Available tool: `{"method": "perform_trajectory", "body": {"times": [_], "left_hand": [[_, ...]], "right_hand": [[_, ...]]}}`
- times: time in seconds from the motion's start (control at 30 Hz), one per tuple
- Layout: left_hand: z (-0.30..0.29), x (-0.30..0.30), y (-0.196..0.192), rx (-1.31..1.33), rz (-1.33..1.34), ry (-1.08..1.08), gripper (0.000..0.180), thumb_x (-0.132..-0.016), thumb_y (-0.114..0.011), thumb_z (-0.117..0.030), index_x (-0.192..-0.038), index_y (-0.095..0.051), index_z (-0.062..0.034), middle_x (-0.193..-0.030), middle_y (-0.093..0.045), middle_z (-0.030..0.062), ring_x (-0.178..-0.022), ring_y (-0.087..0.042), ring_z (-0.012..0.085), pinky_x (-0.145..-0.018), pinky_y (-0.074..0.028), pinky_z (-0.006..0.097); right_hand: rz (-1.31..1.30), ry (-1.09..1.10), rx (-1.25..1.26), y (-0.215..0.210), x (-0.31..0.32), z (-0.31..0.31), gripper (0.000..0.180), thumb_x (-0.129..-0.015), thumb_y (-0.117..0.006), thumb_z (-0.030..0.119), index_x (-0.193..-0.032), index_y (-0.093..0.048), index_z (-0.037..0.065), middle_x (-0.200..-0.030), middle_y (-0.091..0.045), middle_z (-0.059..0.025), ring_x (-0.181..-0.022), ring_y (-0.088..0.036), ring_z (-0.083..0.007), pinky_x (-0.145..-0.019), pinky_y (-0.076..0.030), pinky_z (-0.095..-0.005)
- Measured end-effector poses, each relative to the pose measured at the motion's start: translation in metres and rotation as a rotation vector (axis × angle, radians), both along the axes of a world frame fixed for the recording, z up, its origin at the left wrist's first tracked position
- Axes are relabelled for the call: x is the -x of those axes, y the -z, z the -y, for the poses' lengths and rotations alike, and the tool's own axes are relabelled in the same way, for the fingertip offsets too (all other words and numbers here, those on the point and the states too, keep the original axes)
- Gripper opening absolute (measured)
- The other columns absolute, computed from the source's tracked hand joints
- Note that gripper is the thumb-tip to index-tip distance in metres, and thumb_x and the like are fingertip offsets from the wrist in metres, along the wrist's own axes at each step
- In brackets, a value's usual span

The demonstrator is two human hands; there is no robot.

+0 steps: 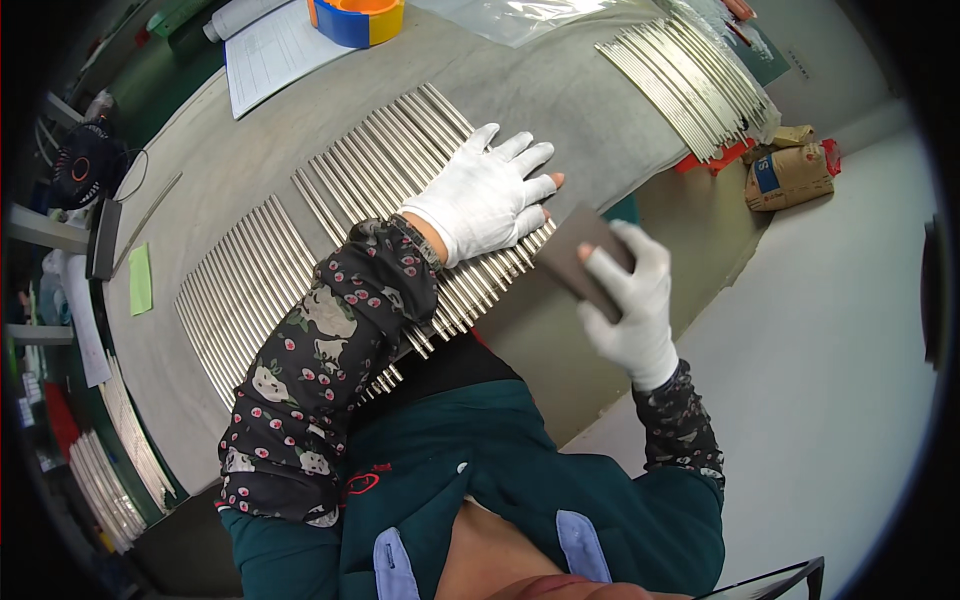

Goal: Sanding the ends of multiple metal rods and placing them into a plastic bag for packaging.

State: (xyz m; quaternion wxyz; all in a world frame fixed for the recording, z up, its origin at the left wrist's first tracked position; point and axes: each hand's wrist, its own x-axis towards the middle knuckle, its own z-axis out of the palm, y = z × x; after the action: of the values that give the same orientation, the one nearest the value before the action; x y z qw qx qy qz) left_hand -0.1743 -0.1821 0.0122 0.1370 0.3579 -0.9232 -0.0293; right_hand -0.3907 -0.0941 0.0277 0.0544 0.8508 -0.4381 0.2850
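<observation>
My left hand (486, 192), in a white glove with some bare fingertips, lies flat with fingers spread over a row of silver metal rods (375, 150). The rods lie side by side on the grey tabletop, their near ends sticking out past its edge. Just off those ends, my right hand (640, 310), gloved the same way, grips a dark brown block (568, 240) that looks like a sanding sponge. It is held apart from the rods. A second row of rods (245, 285) lies to the left, partly hidden under my left forearm.
Another stack of rods (685, 85) rests at the table's far right. Paper sheets (285, 55), a blue-and-yellow tape dispenser (358, 22) and clear plastic film (520, 15) lie at the back. A green note (140, 278) is at left; a brown sack (790, 178) stands beyond the right edge.
</observation>
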Motion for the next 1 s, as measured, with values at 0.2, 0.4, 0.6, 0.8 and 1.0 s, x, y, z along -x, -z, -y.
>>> {"method": "perform_trajectory", "body": {"times": [0.2,0.4,0.6,0.8,1.0], "left_hand": [[-0.001,0.0,0.0,0.063,0.03,-0.011,0.043,-0.093,-0.048,-0.033,-0.132,-0.052,-0.0135,-0.14,-0.045,0.0129,-0.132,-0.038,0.0283,-0.11,-0.026,0.048],[0.0,-0.002,0.005,0.11,0.032,-0.033,0.044,-0.094,-0.046,-0.036,-0.133,-0.052,-0.015,-0.141,-0.045,0.0124,-0.132,-0.038,0.0282,-0.11,-0.026,0.049],[0.005,0.004,0.009,0.085,0.041,-0.01,0.044,-0.094,-0.046,-0.036,-0.132,-0.052,-0.0151,-0.14,-0.045,0.0124,-0.132,-0.039,0.0284,-0.11,-0.027,0.05],[0.0,0.0,0.004,0.137,-0.01,-0.04,0.047,-0.092,-0.052,-0.038,-0.131,-0.052,-0.0125,-0.144,-0.038,0.0139,-0.134,-0.036,0.031,-0.109,-0.028,0.05],[-0.02,-0.028,-0.008,0.244,-0.192,0.018,0.042,-0.082,-0.066,-0.027,-0.119,-0.056,-0.0107,-0.134,-0.047,0.0129,-0.128,-0.043,0.0308,-0.106,-0.034,0.049]], "right_hand": [[0.069,0.018,0.054,-0.012,-0.003,-0.007,0.054,-0.057,-0.068,0.009,-0.11,-0.062,0.01,-0.115,-0.052,-0.0225,-0.1,-0.051,-0.0378,-0.087,-0.043,-0.0439],[-0.082,0.381,0.158,0.004,0.021,0.008,0.051,-0.056,-0.07,0.011,-0.107,-0.063,0.01,-0.117,-0.051,-0.0239,-0.097,-0.053,-0.0397,-0.086,-0.045,-0.0436],[-0.051,0.034,-0.011,0.001,-0.009,-0.016,0.054,-0.058,-0.07,0.01,-0.111,-0.062,0.011,-0.119,-0.051,-0.022,-0.099,-0.052,-0.0373,-0.086,-0.044,-0.0439],[-0.008,0.168,0.045,-0.013,0.001,-0.023,0.053,-0.06,-0.069,0.008,-0.112,-0.062,0.011,-0.122,-0.048,-0.0202,-0.103,-0.048,-0.036,-0.09,-0.041,-0.0446],[0.001,0.067,-0.02,-0.006,-0.007,-0.038,0.058,-0.058,-0.069,0.006,-0.115,-0.06,0.013,-0.125,-0.046,-0.0202,-0.106,-0.047,-0.0355,-0.092,-0.04,-0.0438]]}}
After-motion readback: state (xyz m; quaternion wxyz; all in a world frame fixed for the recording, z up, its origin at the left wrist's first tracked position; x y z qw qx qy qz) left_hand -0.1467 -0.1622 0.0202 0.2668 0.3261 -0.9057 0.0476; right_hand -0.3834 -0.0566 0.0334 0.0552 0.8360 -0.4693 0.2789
